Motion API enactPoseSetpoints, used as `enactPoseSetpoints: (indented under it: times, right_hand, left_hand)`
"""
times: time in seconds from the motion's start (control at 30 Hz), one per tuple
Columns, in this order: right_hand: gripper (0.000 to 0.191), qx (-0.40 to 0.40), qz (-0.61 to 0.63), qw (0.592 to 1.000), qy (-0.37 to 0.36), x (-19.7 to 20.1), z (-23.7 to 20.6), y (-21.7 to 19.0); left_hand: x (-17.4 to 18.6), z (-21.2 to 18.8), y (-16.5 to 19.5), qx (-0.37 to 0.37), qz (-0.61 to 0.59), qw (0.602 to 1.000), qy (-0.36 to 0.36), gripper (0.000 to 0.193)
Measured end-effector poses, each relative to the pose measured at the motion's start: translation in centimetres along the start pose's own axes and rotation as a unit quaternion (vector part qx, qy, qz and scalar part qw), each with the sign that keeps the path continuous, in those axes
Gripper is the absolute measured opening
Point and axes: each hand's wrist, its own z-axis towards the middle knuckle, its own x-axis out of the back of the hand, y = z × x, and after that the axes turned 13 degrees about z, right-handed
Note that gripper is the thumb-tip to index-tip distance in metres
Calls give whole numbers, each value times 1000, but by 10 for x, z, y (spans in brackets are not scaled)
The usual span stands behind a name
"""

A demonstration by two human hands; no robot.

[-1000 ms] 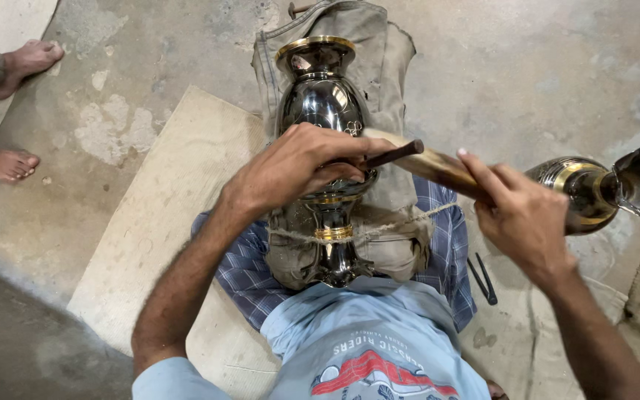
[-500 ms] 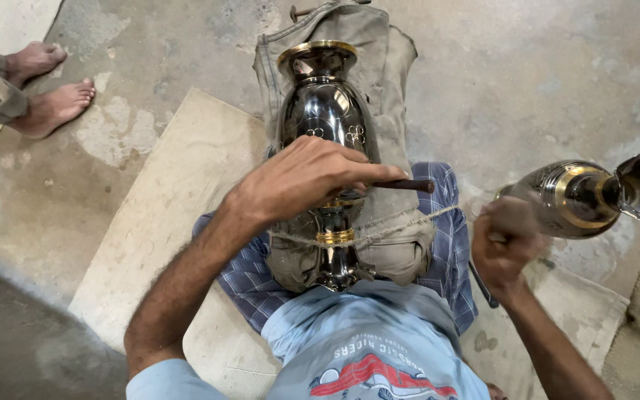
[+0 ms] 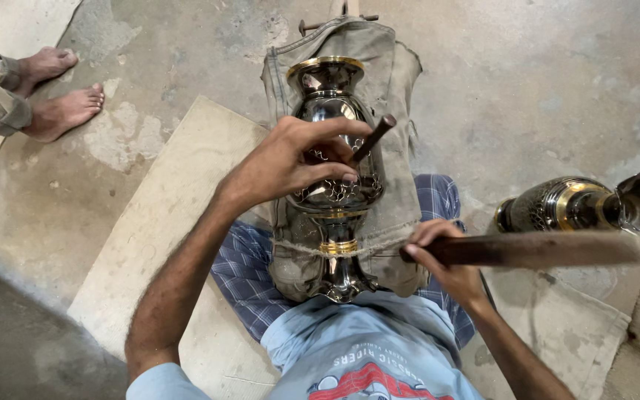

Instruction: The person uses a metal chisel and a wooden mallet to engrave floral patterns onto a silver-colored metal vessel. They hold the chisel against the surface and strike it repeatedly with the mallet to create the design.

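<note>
The left hand (image 3: 287, 163) is closed around a thin dark punch (image 3: 370, 138), which is held between the thumb and the fingers. The tip of the punch is set on the belly of a shiny metal vase (image 3: 333, 178), just under the hand, where a fine pattern is already cut. The vase is laid on its side on a grey cloth pad (image 3: 394, 111) over the lap, with its gold-rimmed mouth pointed away from the body, and it is tied down by a string (image 3: 379, 248) near its foot.

The right hand (image 3: 446, 259) is closed on the handle of a wooden mallet (image 3: 542, 248), which is stretched out to the right, well apart from the punch. Beyond the mallet a second engraved vase (image 3: 557, 204) is seen lying on the floor. Far to the left, bare feet (image 3: 61, 89) of another person are seen.

The step in hand is judged to be engraving by blows. For a next blow the punch must be kept steady and the mallet brought squarely on its top.
</note>
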Motion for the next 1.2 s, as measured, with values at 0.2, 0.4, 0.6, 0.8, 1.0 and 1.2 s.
enactPoseSetpoints:
  times: [0.2,0.4,0.6,0.8,1.0,1.2]
  right_hand:
    - [14,-129,-104,983,73,25,15,-13]
    - [22,3,-115,984,136,63,22,-36]
    - [19,162,-470,862,98,78,25,-36]
    - [20,157,-467,864,108,62,12,-34]
    - [21,115,-481,864,97,63,13,-45]
    - [30,89,-438,891,85,74,27,-55]
  left_hand:
    - [0,16,2,-70,33,996,-42,54]
    - [2,19,12,-72,46,993,-84,53]
    - [-4,19,14,-127,42,989,-64,49]
    - [-6,16,13,-140,130,980,-57,59]
    - [0,10,17,-110,110,985,-71,59]
    - [-1,5,25,-54,88,994,-17,52]
